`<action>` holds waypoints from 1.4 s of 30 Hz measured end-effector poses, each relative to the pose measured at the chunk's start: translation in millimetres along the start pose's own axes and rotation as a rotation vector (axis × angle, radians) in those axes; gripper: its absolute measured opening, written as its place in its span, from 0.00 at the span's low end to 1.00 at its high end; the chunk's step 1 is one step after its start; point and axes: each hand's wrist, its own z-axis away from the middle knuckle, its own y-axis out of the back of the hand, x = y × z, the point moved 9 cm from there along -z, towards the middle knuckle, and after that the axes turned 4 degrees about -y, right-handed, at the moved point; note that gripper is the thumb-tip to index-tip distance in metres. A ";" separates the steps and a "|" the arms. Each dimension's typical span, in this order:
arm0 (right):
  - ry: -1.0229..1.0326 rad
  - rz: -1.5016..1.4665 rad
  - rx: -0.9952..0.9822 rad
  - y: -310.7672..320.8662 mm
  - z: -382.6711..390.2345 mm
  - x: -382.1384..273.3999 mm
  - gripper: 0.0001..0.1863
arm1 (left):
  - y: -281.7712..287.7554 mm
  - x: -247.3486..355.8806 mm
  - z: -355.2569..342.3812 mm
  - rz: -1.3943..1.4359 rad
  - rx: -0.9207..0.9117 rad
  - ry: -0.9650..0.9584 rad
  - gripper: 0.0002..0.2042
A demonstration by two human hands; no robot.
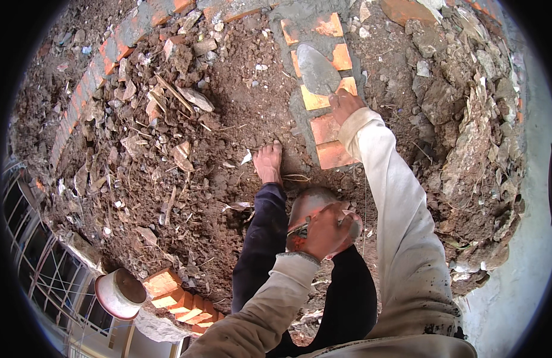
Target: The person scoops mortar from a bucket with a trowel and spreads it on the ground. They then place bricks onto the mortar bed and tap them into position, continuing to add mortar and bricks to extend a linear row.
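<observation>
The R hand (346, 107) grips a trowel (317, 70), blade over the far half of the brick course (343, 56), L hand (328, 231) on a rounded bowl (311, 201), grip unclear; mortar's (328, 42) btwn the far bricks, but the near-end pair (334, 155) look bare on top, prob. unfinished.

One o'clock: handle of trowel (317, 67) mostly hidden in right hand (346, 107). Five o'clock: left hand (329, 232) partly covers rounded container (310, 204).
</observation>
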 end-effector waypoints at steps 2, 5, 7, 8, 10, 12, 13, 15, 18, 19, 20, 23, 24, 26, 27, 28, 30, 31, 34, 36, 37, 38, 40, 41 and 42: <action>-0.049 0.223 -0.013 26.4 10.9 20.5 0.19 | 2.1 -0.4 -3.1 0.037 -0.002 0.006 0.18; -0.085 0.277 0.086 65.8 12.3 38.6 0.19 | 0.6 2.1 -1.9 0.017 0.005 -0.050 0.18; -0.058 0.342 0.068 64.9 19.1 33.3 0.19 | -0.2 3.0 -2.3 0.000 0.008 -0.058 0.18; -0.043 0.374 0.057 62.9 23.6 29.9 0.19 | -1.0 2.0 -1.8 0.012 0.000 -0.038 0.18; 0.026 0.462 0.029 61.1 29.9 21.8 0.19 | 0.9 3.6 -3.3 0.048 -0.023 0.012 0.18; 0.085 0.511 0.134 65.9 26.1 30.8 0.20 | 1.8 2.8 -3.2 0.073 -0.025 0.032 0.18; 0.074 0.517 0.156 72.3 14.9 40.2 0.20 | 1.3 2.1 -3.4 0.069 -0.021 0.012 0.18; 0.090 0.528 0.196 85.3 -1.3 46.8 0.19 | 0.2 1.2 -3.5 0.045 -0.030 0.007 0.18; 0.037 0.418 0.212 83.4 -1.7 47.8 0.19 | -0.4 1.5 -3.4 0.007 -0.045 0.029 0.18; -0.023 0.348 0.168 74.5 0.3 50.1 0.20 | 0.9 2.1 -3.5 0.010 -0.036 0.022 0.17; -0.083 0.278 0.124 64.2 0.4 53.6 0.20 | 1.2 2.2 -4.0 0.012 -0.027 0.018 0.17; -0.099 0.002 0.153 25.2 -4.2 78.2 0.22 | -2.2 7.4 -5.8 0.017 -0.044 -0.002 0.17; -0.069 -0.083 0.162 14.0 -1.6 76.5 0.23 | -1.0 6.4 -5.1 0.021 -0.046 0.005 0.17; 0.028 -0.143 0.124 12.2 15.4 44.0 0.22 | 1.3 4.2 -4.3 0.057 -0.040 0.043 0.17; 0.068 -0.172 0.110 14.7 22.3 34.0 0.21 | 0.7 3.7 -4.3 0.038 -0.034 0.032 0.17; 0.087 -0.196 0.139 17.3 20.6 31.8 0.21 | -0.2 1.6 -4.4 0.020 -0.028 0.022 0.17; 0.122 -0.245 0.199 24.0 9.5 28.6 0.21 | -2.8 0.8 -3.2 0.005 -0.030 0.019 0.17; 0.027 -0.293 0.250 25.0 -2.9 41.8 0.20 | -5.0 2.4 -3.7 0.004 -0.048 0.017 0.17; 0.173 -0.168 0.192 15.2 -16.9 33.4 0.23 | -6.1 9.1 -4.6 0.028 -0.089 0.026 0.17; 0.164 -0.165 0.046 8.6 -3.2 27.7 0.24 | -3.5 6.0 -2.4 0.033 -0.078 0.043 0.17; 0.139 -0.184 -0.002 18.3 12.4 17.4 0.24 | -1.5 1.1 -2.1 0.032 -0.061 0.054 0.17; 0.106 -0.204 -0.035 26.7 20.7 15.0 0.24 | -1.0 1.2 -2.8 0.027 -0.054 0.051 0.17; 0.024 -0.173 0.071 25.8 12.4 49.7 0.23 | -1.0 7.6 -4.7 0.024 -0.066 0.024 0.18; -0.017 -0.163 0.128 29.6 12.2 59.7 0.23 | -0.2 8.9 -5.9 0.023 -0.067 0.016 0.18; -0.063 -0.154 0.181 29.5 14.6 72.2 0.23 | 0.5 10.2 -5.1 0.018 -0.062 0.004 0.18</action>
